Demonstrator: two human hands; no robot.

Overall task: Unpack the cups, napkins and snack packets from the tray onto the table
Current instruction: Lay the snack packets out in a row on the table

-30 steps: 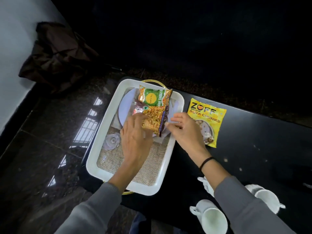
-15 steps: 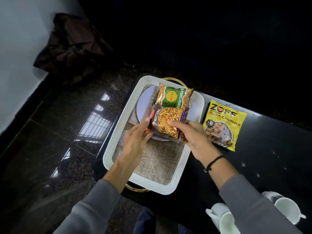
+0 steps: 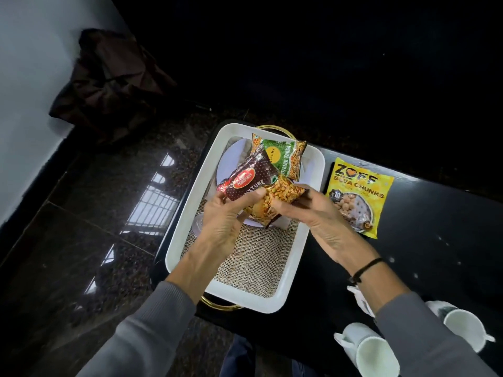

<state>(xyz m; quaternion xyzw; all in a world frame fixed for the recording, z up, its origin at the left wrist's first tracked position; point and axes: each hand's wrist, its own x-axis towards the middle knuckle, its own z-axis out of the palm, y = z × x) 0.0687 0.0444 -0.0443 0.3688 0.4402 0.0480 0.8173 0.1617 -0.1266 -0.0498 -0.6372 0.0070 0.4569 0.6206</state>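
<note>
Gripping the mixture packet btw. left hand and right hand, person is holding it just above the tray at frame centre (green packet is lying behind, in tray). Next, prob.: carrying it right onto the worktop, beside the soya packet.

Pale wall at left, plain, lit bluish-white. A black skirting band runs along its foot. Floor: dark speckled polished stone, glossy, joint lines visible. A bright reflection of a barred window lies on the floor just beside the table's left edge. Crumpled dark brown bundle, cloth or bag, sits against the wall. Table: glossy black top, a few light specks. Far side of the room in deep shadow.
</note>
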